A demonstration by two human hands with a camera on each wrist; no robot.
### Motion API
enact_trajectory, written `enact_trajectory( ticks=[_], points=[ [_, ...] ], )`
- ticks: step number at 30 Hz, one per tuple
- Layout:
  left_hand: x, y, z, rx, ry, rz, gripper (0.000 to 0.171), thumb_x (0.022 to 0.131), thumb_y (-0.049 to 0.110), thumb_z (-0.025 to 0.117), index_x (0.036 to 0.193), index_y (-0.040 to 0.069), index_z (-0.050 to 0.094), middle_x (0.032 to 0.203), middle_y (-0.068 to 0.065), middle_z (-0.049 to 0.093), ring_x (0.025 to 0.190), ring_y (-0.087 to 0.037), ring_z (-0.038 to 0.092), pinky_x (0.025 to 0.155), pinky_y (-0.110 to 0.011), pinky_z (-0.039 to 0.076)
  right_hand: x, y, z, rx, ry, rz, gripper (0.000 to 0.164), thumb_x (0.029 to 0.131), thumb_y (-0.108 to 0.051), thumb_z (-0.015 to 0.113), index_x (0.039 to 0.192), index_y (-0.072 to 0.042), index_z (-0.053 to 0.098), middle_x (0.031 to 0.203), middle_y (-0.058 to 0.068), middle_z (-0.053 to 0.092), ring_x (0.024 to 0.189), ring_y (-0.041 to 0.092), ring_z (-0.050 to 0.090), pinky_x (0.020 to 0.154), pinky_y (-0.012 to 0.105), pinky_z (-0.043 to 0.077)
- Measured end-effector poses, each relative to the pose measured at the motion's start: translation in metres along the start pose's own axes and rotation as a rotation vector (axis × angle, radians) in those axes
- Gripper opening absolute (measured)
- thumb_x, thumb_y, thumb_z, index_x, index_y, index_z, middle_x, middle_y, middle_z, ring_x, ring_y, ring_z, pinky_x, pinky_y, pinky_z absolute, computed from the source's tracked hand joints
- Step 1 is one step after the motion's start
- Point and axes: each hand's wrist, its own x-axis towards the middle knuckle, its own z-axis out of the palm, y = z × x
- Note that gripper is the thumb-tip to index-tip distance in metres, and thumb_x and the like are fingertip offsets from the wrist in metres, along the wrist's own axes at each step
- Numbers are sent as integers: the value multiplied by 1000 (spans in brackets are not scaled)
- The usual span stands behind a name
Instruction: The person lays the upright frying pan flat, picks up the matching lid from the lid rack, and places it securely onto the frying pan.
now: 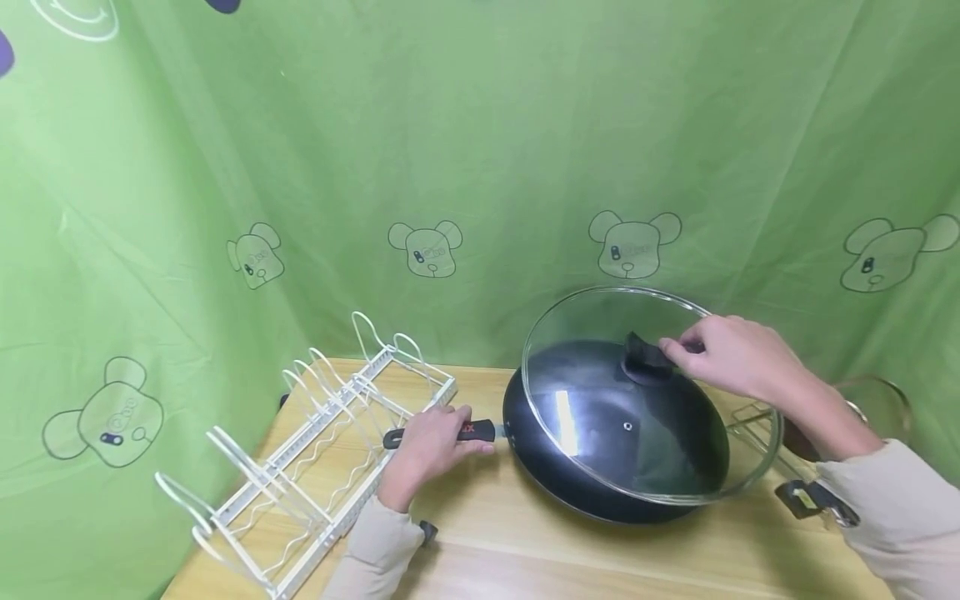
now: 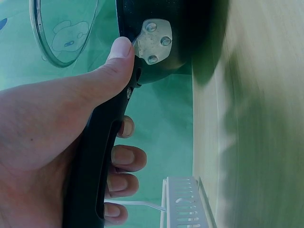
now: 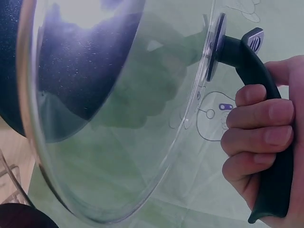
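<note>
With fingers curled round its black handle [image 2: 95, 161], my left hand [image 1: 431, 446] holds a black frying pan [image 1: 517, 442]. The thumb lies along the handle near the riveted metal bracket [image 2: 154, 42]. My right hand [image 1: 738, 354] grips the black handle [image 3: 266, 114] of a round glass lid [image 1: 600, 454]. Tilted, the lid overlaps the pan in the head view, and the pan's dark inside shows through the glass. In the right wrist view the lid's rim stands apart from part of the pan.
To the left a white wire rack [image 1: 300, 442] with upright loops stands on the wooden table [image 1: 480, 558], under and beside the left hand. Behind the right forearm is another wire rack [image 1: 750, 412], partly hidden, with a brown-rimmed item. A green curtain [image 1: 510, 167] hangs behind.
</note>
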Motion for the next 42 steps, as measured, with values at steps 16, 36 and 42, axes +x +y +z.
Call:
enact_trajectory(
  ticks=[16,36,42],
  points=[
    [2,-1,-2,-14,-13,-8,52,84,66,71,93,17,59,73,5,53,61,-13,48,52,-29,40,10,-4,26,7,-34,-83,51,106,-49,48,71,-18,67,53,-5,42,48,13,38,46,32,34],
    [0,-1,1,-9,-7,-15,53,84,68,70,93,17,59,73,4,53,62,-14,48,51,-29,40,20,-2,62,33,-40,-113,50,106,-37,52,58,-22,48,51,-8,40,47,12,37,47,31,34],
    [0,-1,1,-11,1,-8,52,84,68,71,93,18,58,73,5,52,62,-13,48,52,-29,39,24,-1,66,29,-49,-106,50,106,-37,52,59,-22,49,52,-7,42,47,12,38,47,31,35]
  ],
)
